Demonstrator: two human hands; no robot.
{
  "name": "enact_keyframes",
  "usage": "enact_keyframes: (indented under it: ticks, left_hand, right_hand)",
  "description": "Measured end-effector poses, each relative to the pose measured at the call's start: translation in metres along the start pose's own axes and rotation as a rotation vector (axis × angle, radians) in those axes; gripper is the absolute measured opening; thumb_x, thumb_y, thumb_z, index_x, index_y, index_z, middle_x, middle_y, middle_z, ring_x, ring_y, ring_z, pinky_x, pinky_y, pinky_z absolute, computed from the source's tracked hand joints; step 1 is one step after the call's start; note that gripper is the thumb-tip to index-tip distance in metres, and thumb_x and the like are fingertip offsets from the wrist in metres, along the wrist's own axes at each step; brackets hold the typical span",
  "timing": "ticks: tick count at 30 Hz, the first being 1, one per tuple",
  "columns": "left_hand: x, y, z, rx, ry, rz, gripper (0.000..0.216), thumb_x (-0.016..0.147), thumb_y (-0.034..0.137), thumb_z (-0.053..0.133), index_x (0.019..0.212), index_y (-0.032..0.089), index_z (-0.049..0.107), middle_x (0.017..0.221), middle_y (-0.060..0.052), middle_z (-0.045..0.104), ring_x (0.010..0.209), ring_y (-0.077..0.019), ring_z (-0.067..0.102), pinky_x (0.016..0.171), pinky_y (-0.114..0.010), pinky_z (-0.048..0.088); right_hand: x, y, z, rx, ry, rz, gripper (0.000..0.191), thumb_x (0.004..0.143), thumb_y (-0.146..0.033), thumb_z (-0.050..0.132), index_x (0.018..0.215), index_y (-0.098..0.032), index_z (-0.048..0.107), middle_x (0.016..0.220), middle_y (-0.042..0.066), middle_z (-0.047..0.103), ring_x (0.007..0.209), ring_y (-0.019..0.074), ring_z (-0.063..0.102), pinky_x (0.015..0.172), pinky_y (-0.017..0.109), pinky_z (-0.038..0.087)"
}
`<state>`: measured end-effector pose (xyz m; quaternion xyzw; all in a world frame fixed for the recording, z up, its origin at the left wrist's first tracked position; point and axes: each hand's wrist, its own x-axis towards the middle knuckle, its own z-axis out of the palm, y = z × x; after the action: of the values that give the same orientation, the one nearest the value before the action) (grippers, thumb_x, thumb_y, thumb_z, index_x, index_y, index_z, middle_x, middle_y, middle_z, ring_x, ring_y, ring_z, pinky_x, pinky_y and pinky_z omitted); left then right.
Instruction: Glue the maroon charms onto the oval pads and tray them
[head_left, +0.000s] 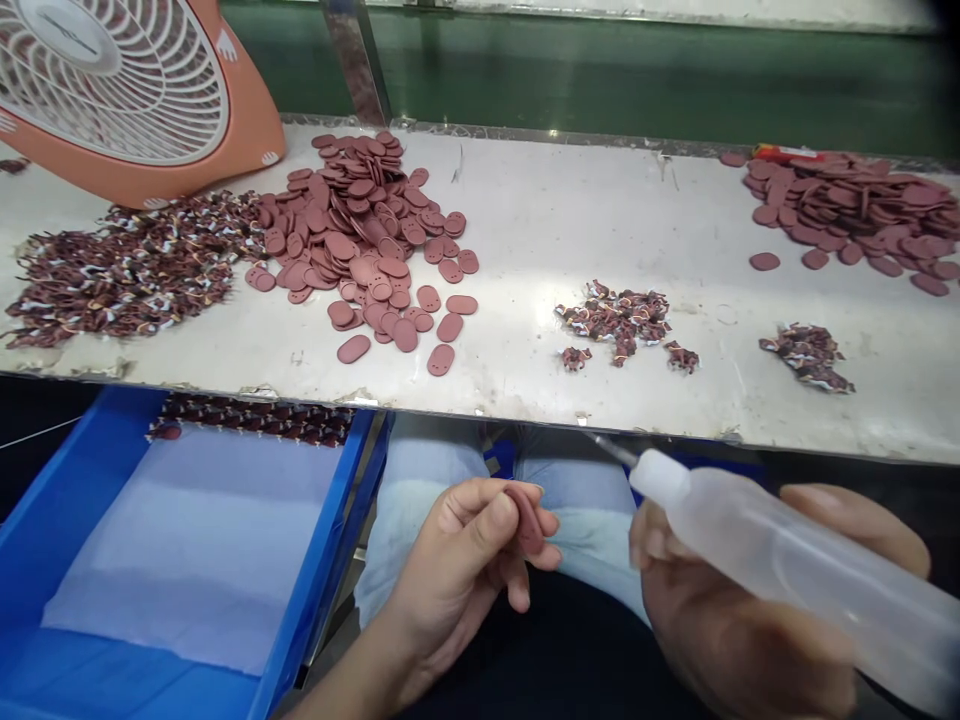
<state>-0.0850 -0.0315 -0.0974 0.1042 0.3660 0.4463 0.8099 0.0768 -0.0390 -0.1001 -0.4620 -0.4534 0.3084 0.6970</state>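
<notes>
Between thumb and fingers, my left hand (469,560) pinches a reddish-brown oval disc (528,520), tilted nearly on edge above my lap. My right hand (735,620) is wrapped round a translucent squeeze bottle (795,570) with a white cap and a thin needle tip. The tip points up and left, toward the bench edge and apart from the disc. The right hand is partly blurred and partly behind the bottle. Beyond my hands, a pile of matching oval discs (367,220) lies on the white bench, with small brown-and-white figures (619,315) to its right.
An orange fan (247,100) stands at the back left, beside a heap of small dark figures (127,270). More discs (855,210) lie at the right. Below the bench edge, a blue bin (300,600) holds a white sheet (202,540) and rows of finished-looking pieces (255,418).
</notes>
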Motion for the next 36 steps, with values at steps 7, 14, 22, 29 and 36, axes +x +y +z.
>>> enact_keyframes:
  ticks: [7, 14, 22, 29, 36]
  left_hand:
    - [0.001, 0.004, 0.021, 0.21, 0.116, 0.13, 0.02, 0.079, 0.037, 0.076, 0.075, 0.017, 0.078, 0.068, -0.004, 0.067, 0.065, -0.0132, 0.064, 0.046, -0.016, 0.048]
    - [-0.002, 0.006, 0.033, 0.266, 0.094, 0.253, 0.015, 0.078, 0.035, 0.076, 0.074, 0.021, 0.079, 0.07, -0.002, 0.07, 0.058, -0.01, 0.057, 0.049, -0.018, 0.049]
    - [-0.007, -0.001, 0.038, 0.408, 0.007, 0.271, 0.016, 0.08, 0.033, 0.074, 0.071, 0.02, 0.079, 0.06, -0.002, 0.067, 0.056, -0.0111, 0.056, 0.052, -0.02, 0.047]
    - [-0.005, -0.005, 0.044, 0.353, -0.035, 0.082, 0.026, 0.082, 0.035, 0.071, 0.065, 0.016, 0.074, 0.062, -0.004, 0.064, 0.06, -0.0115, 0.054, 0.05, -0.019, 0.044]
    - [0.001, -0.011, 0.039, 0.523, -0.008, 0.253, 0.013, 0.08, 0.033, 0.074, 0.085, 0.024, 0.082, 0.067, -0.003, 0.064, 0.055, -0.0114, 0.058, 0.051, -0.022, 0.049]
  right_hand:
    - [0.006, 0.009, 0.025, 0.395, -0.227, 0.136, 0.049, 0.088, -0.027, 0.07, 0.127, -0.035, 0.042, 0.086, -0.004, 0.065, 0.068, 0.0148, 0.063, 0.056, 0.03, 0.059]
    - [0.002, 0.012, 0.036, 0.319, -0.236, 0.077, 0.059, 0.082, -0.015, 0.071, 0.125, -0.038, 0.039, 0.091, -0.003, 0.061, 0.063, 0.013, 0.063, 0.038, 0.02, 0.052]
    - [0.011, 0.013, 0.035, 0.282, -0.127, 0.046, 0.049, 0.084, -0.01, 0.063, 0.119, -0.035, 0.04, 0.081, -0.005, 0.064, 0.052, 0.0114, 0.059, 0.046, 0.024, 0.054]
    - [0.03, 0.006, 0.034, 0.389, 0.026, 0.077, 0.035, 0.086, -0.038, 0.067, 0.114, -0.033, 0.047, 0.075, -0.007, 0.06, 0.065, 0.0135, 0.058, 0.065, 0.03, 0.051]
    - [0.02, 0.012, 0.034, 0.335, 0.021, 0.099, 0.039, 0.086, -0.041, 0.068, 0.12, -0.032, 0.05, 0.081, -0.003, 0.06, 0.069, 0.0162, 0.058, 0.064, 0.031, 0.05]
